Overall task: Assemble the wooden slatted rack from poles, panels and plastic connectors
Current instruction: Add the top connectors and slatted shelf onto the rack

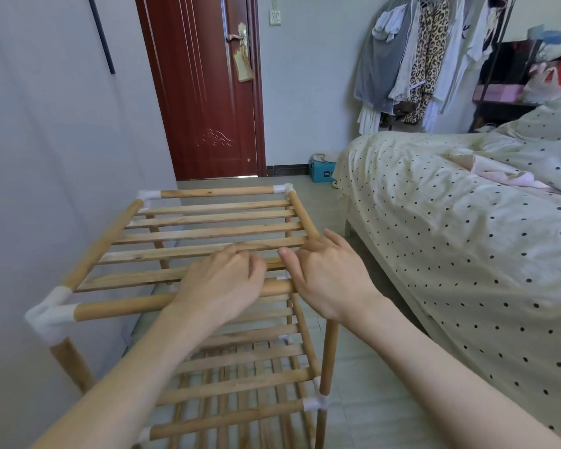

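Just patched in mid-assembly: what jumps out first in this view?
Both hands sit on the wooden rack's top slatted panel: the left hand lies over the near front pole, the right hand at the near right corner. A polka-dot bed fills the right; a red-brown door stands behind.
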{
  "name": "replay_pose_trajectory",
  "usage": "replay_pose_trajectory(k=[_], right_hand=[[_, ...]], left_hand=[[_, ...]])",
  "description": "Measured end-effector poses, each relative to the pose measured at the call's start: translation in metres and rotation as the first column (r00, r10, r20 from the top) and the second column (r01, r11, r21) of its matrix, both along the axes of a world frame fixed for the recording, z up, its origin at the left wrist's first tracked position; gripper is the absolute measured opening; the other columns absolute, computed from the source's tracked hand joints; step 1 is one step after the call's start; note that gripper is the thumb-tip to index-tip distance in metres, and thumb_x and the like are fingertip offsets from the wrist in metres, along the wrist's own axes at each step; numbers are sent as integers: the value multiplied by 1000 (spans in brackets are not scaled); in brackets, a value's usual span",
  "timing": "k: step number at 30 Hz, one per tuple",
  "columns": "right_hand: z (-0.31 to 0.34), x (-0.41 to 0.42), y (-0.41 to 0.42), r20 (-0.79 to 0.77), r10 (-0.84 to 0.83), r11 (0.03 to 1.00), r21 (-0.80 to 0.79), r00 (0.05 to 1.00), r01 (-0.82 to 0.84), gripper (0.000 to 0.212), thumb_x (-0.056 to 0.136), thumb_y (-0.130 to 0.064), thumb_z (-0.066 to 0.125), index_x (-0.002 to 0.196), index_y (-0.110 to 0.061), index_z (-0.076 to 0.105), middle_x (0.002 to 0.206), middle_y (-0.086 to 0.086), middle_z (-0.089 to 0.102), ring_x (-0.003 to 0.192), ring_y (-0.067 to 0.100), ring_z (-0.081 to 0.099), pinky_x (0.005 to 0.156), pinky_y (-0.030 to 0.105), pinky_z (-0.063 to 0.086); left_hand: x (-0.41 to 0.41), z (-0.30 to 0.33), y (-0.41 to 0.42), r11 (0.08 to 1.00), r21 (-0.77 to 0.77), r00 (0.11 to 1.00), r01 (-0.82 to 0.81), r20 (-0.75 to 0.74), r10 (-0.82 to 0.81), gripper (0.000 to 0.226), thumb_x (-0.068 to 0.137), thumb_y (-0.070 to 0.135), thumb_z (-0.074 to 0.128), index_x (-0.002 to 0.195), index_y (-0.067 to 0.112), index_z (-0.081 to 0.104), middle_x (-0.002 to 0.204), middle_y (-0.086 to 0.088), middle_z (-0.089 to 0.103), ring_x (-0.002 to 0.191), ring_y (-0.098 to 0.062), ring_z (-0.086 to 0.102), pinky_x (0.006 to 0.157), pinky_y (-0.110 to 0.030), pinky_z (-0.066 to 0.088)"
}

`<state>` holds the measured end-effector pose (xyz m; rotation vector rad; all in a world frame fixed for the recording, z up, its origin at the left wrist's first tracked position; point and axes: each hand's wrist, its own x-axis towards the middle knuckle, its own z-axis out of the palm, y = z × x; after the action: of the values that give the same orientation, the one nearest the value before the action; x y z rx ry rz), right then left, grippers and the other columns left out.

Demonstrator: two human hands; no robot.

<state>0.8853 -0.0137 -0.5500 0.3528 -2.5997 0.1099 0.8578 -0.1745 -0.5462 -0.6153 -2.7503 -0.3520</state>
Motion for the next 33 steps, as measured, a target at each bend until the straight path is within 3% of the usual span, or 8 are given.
replay_pose_trajectory(k=[2, 4, 8, 13, 18, 22, 27, 33], right_hand=[[4, 0, -7, 31, 35, 995, 90, 999, -38, 59, 99, -38, 8, 100, -17, 62, 98, 9, 66, 101, 29, 57, 98, 37, 33], [7, 0, -12, 91, 92, 996, 0, 992, -92, 49, 101, -34, 13, 105, -15, 58, 101, 12, 63, 99, 33, 56, 87, 38, 40], [11, -8, -15, 231, 130, 989, -95, 964, -111, 43, 101, -34, 15, 100, -14, 53, 102, 12, 61, 96, 31, 56, 78, 36, 41], [9, -15, -24, 315, 103, 994, -78, 943, -82, 27, 98, -30, 13, 92, -23, 38, 93, 9, 52, 93, 32, 52, 77, 42, 45], [11, -18, -25, 326, 78, 996, -68, 942, -59, 38, 98, -32, 14, 101, -20, 50, 107, 15, 58, 103, 33, 51, 91, 48, 44], [10, -24, -19, 283, 66, 998, -21, 957, -63, 44, 96, -37, 13, 88, -17, 51, 99, 14, 59, 96, 31, 54, 85, 44, 46], [7, -30, -16, 236, 52, 998, -40, 970, -44, 48, 95, -41, 15, 66, -20, 46, 78, 9, 58, 72, 24, 49, 69, 35, 44], [9, -30, -12, 237, 52, 995, -95, 970, -30, 35, 98, -35, 19, 68, -25, 34, 75, 6, 53, 78, 27, 52, 70, 36, 44]], left_hand=[[1, 0, 4, 1000, -24, 998, 12, -68, -13, 41, 99, 27, 21, 108, 17, 59, 112, -4, 59, 96, -18, 57, 76, -34, 48], [0, 0, 1, 999, -48, 996, 20, -81, -24, 40, 100, 23, 21, 116, 16, 57, 117, -5, 59, 102, -19, 58, 78, -33, 51], [-6, -2, -39, 998, -44, 998, -45, -35, 44, 46, 98, 30, 15, 112, 22, 59, 112, 1, 62, 93, -14, 58, 61, -22, 40], [-7, -2, -93, 991, -59, 993, -121, -8, 121, 57, 91, 45, 9, 116, 32, 58, 124, 7, 58, 105, -15, 55, 77, -31, 44], [-7, 0, -109, 975, -72, 978, -209, -39, 207, 54, 89, 49, 10, 90, 31, 61, 91, 9, 62, 71, -8, 49, 59, -27, 36], [-13, 1, -98, 967, -77, 967, -243, -100, 235, 52, 88, 46, 12, 65, 24, 53, 59, 6, 53, 53, -5, 46, 46, -23, 27], [-18, -3, -96, 963, -53, 955, -265, -155, 254, 49, 88, 40, 19, 54, 21, 50, 52, 2, 48, 49, -10, 45, 44, -23, 25], [-19, -2, -90, 962, -52, 951, -268, -172, 255, 52, 85, 42, 17, 58, 19, 54, 54, 3, 49, 51, -9, 44, 47, -26, 27]])
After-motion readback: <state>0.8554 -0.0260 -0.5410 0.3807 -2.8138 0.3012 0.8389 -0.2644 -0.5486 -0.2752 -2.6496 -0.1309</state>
